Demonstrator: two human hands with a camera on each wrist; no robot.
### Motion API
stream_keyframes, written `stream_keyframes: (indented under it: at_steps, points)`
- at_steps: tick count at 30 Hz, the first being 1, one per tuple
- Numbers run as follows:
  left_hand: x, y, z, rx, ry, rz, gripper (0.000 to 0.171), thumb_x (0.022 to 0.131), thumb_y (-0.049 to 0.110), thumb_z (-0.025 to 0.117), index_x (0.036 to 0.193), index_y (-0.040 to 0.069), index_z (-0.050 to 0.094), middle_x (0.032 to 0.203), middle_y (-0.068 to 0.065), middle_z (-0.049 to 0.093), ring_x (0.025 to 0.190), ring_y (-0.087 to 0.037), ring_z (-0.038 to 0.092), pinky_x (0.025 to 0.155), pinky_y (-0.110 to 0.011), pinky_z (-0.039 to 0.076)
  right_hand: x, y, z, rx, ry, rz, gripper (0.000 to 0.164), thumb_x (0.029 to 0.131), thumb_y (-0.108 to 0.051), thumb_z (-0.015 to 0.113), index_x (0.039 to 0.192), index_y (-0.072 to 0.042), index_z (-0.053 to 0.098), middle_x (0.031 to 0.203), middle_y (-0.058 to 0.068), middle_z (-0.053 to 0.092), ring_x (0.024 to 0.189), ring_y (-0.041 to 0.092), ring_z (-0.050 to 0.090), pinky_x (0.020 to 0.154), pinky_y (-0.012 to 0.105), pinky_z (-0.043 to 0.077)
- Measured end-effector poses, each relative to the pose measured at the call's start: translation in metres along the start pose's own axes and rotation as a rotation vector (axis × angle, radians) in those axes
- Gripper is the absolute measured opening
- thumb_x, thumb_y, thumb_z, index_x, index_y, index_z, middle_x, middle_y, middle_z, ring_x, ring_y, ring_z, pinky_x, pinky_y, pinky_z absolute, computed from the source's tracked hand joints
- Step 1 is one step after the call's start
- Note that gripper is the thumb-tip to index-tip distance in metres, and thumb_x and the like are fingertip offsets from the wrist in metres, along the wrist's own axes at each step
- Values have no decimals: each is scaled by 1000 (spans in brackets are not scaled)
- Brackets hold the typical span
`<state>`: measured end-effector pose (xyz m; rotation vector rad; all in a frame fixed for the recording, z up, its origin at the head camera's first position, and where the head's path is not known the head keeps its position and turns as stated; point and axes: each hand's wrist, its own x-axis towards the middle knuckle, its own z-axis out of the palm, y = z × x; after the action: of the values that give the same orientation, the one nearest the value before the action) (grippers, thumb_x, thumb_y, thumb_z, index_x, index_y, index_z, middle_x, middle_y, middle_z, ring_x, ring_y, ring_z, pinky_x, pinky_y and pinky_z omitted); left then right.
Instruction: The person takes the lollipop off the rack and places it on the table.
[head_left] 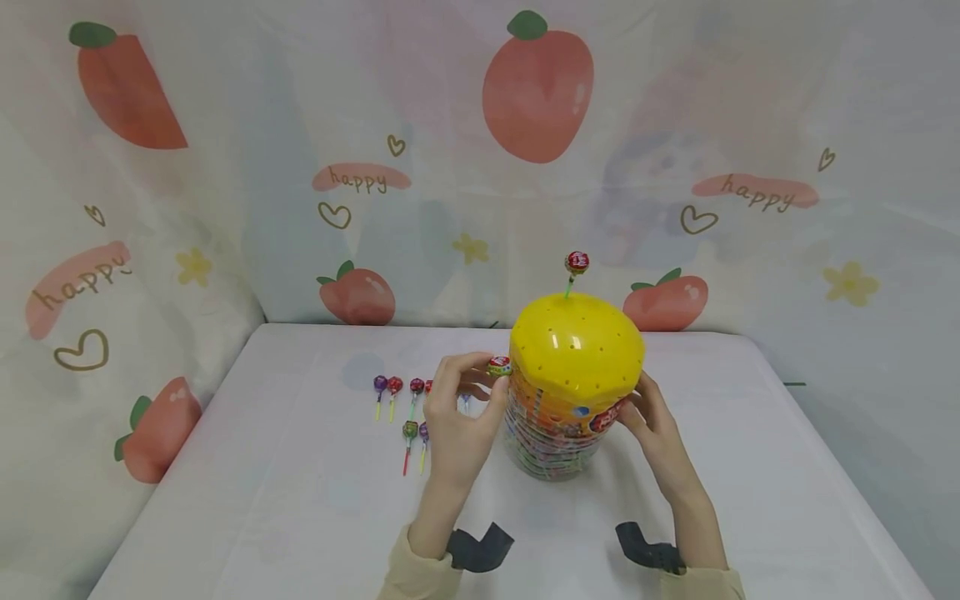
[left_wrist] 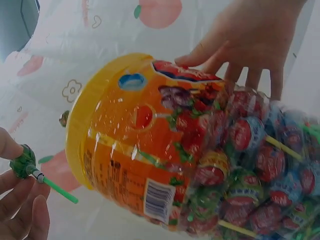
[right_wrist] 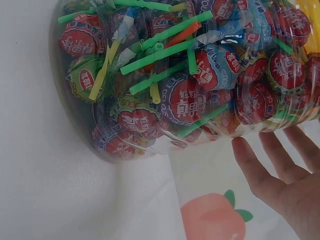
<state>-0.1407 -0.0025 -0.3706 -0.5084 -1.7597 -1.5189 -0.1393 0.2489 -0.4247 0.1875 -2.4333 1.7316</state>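
Observation:
A clear jar (head_left: 555, 450) of wrapped lollipops, with an orange label (left_wrist: 150, 120), stands on the table. Its yellow domed lid (head_left: 577, 342) has small holes, and one lollipop (head_left: 577, 262) stands upright from the far part of it. Left of the lid, my left hand (head_left: 467, 425) pinches a green-wrapped lollipop (left_wrist: 22, 162) by its head between thumb and fingers, its green stick pointing toward the jar. My right hand (head_left: 660, 433) touches the jar's right side with spread, mostly straight fingers (right_wrist: 250, 165); part of it is hidden behind the jar in the head view.
Several loose lollipops (head_left: 395, 385) lie in rows on the white table (head_left: 285, 483), left of the jar and partly behind my left hand. A printed cloth backdrop (head_left: 450, 100) rises behind the table.

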Motion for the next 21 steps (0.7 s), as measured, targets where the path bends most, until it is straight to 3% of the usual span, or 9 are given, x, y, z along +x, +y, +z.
stream_keyframes:
  at_steps: [8, 10, 13, 16, 21]
  points:
    - [-12, -23, -18, 76, 56, -116, 26, 82, 3, 72, 107, 5, 65, 93, -10, 64, 77, -19, 63, 62, -25, 53, 0, -1, 1, -1, -3, 1, 56, 103, -25, 41, 153, -26, 18, 155, 12, 26, 122, -4, 37, 106, 67, 32]
    - [-11, -20, -21, 96, 70, -125, 26, 80, -2, 72, 105, 1, 65, 91, -13, 64, 74, -21, 63, 59, -26, 53, 0, -2, 1, -9, -5, 3, 55, 103, -25, 41, 153, -26, 18, 155, 12, 26, 123, -4, 37, 106, 65, 33]
    - [-10, -18, -25, 117, 83, -134, 26, 77, -9, 71, 102, -6, 63, 89, -18, 64, 71, -22, 61, 57, -29, 52, 1, -1, 1, -34, -7, 8, 55, 103, -26, 41, 153, -27, 18, 155, 11, 27, 123, -4, 37, 107, 46, 42]
    - [-12, -28, -28, 133, 86, -162, 27, 77, -10, 70, 102, -8, 63, 88, -20, 64, 71, -24, 61, 57, -30, 52, 1, -2, 0, -54, -9, 9, 55, 103, -25, 41, 153, -26, 19, 154, 10, 28, 124, -4, 38, 100, 23, 42]
    - [-19, -55, -37, 171, 60, -245, 25, 80, -2, 72, 104, 0, 65, 90, -14, 66, 72, -21, 63, 60, -26, 52, 0, -3, -1, -54, -9, 19, 55, 103, -26, 41, 153, -26, 19, 155, 10, 27, 124, -5, 36, 99, 20, 42]
